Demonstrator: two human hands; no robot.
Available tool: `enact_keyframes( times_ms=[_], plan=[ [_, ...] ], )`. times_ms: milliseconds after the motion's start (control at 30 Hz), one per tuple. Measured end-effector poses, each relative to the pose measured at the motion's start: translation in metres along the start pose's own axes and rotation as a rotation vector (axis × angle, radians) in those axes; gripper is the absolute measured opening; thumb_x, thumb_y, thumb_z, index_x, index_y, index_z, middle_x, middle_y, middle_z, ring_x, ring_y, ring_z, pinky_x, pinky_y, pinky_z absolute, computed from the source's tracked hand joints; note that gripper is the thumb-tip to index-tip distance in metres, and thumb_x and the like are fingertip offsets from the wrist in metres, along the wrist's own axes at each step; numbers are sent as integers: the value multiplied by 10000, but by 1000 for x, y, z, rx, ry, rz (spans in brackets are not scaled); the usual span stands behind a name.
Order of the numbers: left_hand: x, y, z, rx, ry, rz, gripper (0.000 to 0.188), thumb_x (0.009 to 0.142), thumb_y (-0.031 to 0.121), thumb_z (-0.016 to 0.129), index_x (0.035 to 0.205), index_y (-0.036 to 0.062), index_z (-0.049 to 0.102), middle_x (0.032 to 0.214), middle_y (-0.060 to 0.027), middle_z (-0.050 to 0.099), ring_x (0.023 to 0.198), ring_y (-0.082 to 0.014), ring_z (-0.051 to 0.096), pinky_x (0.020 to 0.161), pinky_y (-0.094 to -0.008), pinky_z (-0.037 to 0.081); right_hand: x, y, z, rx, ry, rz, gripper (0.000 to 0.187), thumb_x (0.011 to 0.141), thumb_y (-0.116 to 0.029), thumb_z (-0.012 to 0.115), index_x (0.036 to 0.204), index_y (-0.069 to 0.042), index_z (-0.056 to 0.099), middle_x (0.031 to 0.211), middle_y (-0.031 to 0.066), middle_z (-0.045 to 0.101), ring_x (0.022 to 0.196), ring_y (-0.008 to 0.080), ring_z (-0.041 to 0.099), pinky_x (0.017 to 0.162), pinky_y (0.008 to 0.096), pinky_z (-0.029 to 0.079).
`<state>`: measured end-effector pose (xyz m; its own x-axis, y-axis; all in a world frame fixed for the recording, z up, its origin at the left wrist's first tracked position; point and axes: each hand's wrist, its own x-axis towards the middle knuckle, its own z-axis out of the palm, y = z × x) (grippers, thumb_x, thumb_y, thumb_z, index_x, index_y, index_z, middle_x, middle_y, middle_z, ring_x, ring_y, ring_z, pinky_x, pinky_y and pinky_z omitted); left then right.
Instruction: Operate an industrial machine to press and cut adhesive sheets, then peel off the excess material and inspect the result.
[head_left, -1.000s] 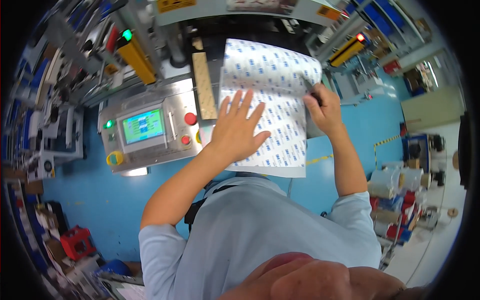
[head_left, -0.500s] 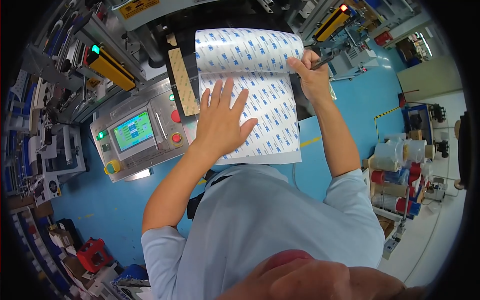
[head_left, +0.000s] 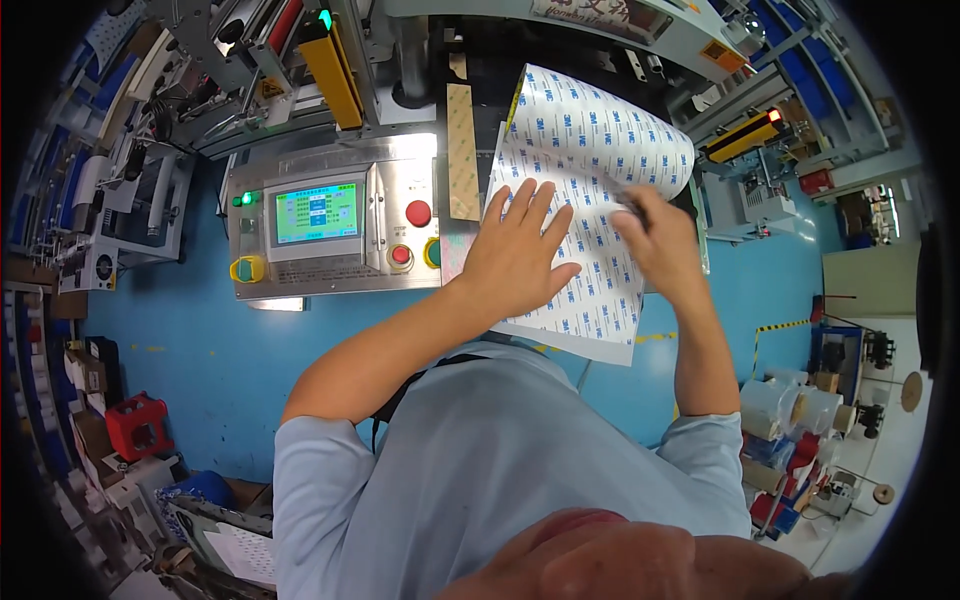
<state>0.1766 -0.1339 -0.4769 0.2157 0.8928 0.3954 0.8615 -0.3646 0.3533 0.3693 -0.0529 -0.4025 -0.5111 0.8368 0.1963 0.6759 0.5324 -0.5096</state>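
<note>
Pressing flat on a large white sheet (head_left: 590,200) patterned with small blue marks, the left hand (head_left: 515,255) lies open, fingers spread, palm down near the sheet's lower left part, closed on nothing. The right hand (head_left: 655,240), at about three o'clock from the left, is curled around a thin dark tool (head_left: 630,203) whose tip meets the sheet; how tightly it is pinched cannot be told. The sheet rests on the machine bed just right of a grey control panel (head_left: 335,230) with a green screen, and its far edge at twelve o'clock curls upward. It looks thin, light and floppy, probably slick-faced, so it would likely crease if lifted by one corner; taking it by two opposite edges seems the safer hold. A tan strip (head_left: 462,150) lies just beside its left edge.
</note>
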Motion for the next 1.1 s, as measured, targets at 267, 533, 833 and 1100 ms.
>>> enact_keyframes(
  times_ms=[267,533,833,1100],
  plan=[
    [2,0,-2,-27,12,5,650,825,432,683,1309,25,538,1368,-282,438,1338,-456,359,1109,-562,256,22,-14,43,-392,-5,-353,245,814,-117,646,1052,-67,612,825,103,619,773,285,650,621,388,509],
    [2,-2,0,-34,31,13,639,819,429,691,1285,12,558,1394,-299,413,1333,-480,353,1109,-563,253,30,-11,44,-500,75,-508,523,727,-78,677,1242,-78,587,848,60,581,752,224,613,598,337,509],
    [4,0,0,-34,32,11,644,803,413,711,1269,-8,568,1394,-315,408,1336,-474,355,1111,-550,246,29,-17,49,-541,107,-509,515,724,-116,670,1232,-80,595,853,59,583,732,209,615,574,317,506],
    [6,2,-4,-53,7,0,617,840,422,675,1307,38,552,1393,-293,416,1325,-464,355,1104,-546,261,-3,9,12,-727,92,-399,473,755,-90,637,1227,-96,609,815,33,568,681,190,600,565,303,499]
  ],
)
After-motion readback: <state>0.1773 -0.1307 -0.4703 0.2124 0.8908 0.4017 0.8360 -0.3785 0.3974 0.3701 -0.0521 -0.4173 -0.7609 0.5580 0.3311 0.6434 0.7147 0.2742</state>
